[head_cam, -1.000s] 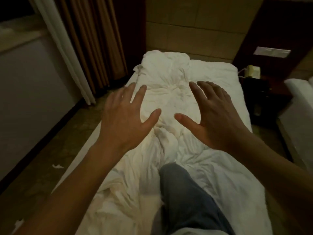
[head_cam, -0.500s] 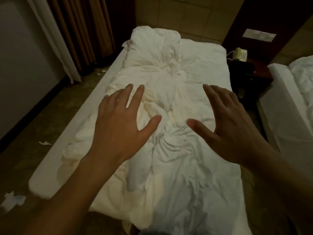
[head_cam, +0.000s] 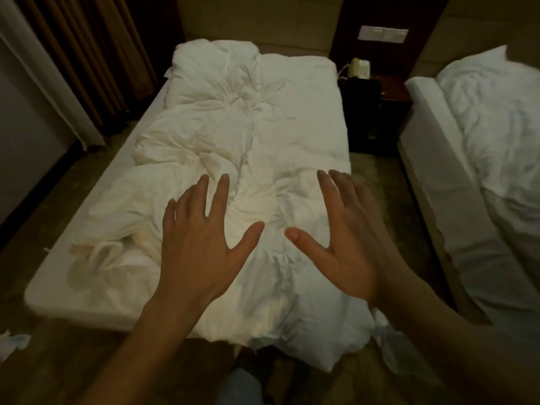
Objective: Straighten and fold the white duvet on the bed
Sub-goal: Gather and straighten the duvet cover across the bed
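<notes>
Right, I'm holding both hands, left hand (head_cam: 201,247) and right hand (head_cam: 344,244), spread and empty above the bunched duvet (head_cam: 233,135); best grabbing its foot-end corners, pulling flat.

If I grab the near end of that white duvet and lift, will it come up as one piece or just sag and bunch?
The white duvet lies in deep crumples and twists, so it is probably floppy and will sag between grips. Its near end droops over the bed's foot, so it may slide off if pulled. Both hands, left and right, are open above it.
</notes>
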The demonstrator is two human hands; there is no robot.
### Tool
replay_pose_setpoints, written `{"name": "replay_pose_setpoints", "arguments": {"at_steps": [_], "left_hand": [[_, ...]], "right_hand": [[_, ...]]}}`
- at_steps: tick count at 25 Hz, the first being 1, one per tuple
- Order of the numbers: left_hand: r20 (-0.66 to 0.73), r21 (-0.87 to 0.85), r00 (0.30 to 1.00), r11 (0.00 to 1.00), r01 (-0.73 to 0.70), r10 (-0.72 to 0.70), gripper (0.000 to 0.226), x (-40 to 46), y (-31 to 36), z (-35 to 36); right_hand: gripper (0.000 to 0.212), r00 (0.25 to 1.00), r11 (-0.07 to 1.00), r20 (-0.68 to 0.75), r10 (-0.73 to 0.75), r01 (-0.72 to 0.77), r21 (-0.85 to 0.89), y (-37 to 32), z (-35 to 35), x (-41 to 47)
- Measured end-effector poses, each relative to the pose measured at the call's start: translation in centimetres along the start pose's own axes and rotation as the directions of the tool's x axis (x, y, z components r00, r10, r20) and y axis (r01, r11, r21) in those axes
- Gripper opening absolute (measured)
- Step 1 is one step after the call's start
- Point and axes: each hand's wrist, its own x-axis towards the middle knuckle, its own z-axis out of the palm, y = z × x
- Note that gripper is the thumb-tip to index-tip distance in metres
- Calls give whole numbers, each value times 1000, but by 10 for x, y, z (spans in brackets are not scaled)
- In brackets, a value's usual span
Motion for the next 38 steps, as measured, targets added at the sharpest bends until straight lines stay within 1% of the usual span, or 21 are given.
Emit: {"name": "replay_pose_setpoints", "arguments": {"at_steps": [2,6,9,12,15,18,20,23,27,31,33,36,38], "left_hand": [[-8,-2,999,999,-41,41,88,7,29,-1],[-66,13,990,992,-123,123,85,41,75,5],[-107,-7,985,990,-137,136,85,72,106,14],[-118,-38,980,985,-168,162,86,102,149,25],[-104,-27,978,983,-183,179,86,120,194,41],[-97,9,982,987,-160,161,86,126,229,57],[-111,46,988,993,-108,112,86,122,249,65],[-144,52,989,998,29,-21,88,106,283,70],[-171,85,969,977,193,-177,87,77,302,76],[-160,94,921,923,374,-356,89,41,292,92],[-167,86,877,879,468,-451,89,29,283,103],[-189,109,829,828,550,-526,88,26,284,112],[-232,143,805,799,584,-546,86,30,296,118]], "right_hand": [[100,1000,1000,-26,16,-17,-20,25,-13,-5],[102,997,999,-77,21,-23,-25,68,-39,17],[103,997,998,-79,12,-17,-58,96,-59,38],[101,997,998,-65,49,-52,-36,133,-74,45],[99,994,997,-80,72,-72,8,174,-86,47],[100,993,997,-87,75,-73,28,214,-98,50],[102,994,999,-108,27,-23,39,241,-108,53],[101,998,998,-30,-63,64,29,282,-126,55],[92,965,961,-66,-254,260,99,309,-126,61],[88,907,893,-62,-415,420,164,309,-94,67],[83,865,843,-64,-497,499,201,300,-73,71],[86,817,791,-37,-575,567,230,293,-56,86],[89,785,756,-31,-619,605,249,294,-54,100]]}}
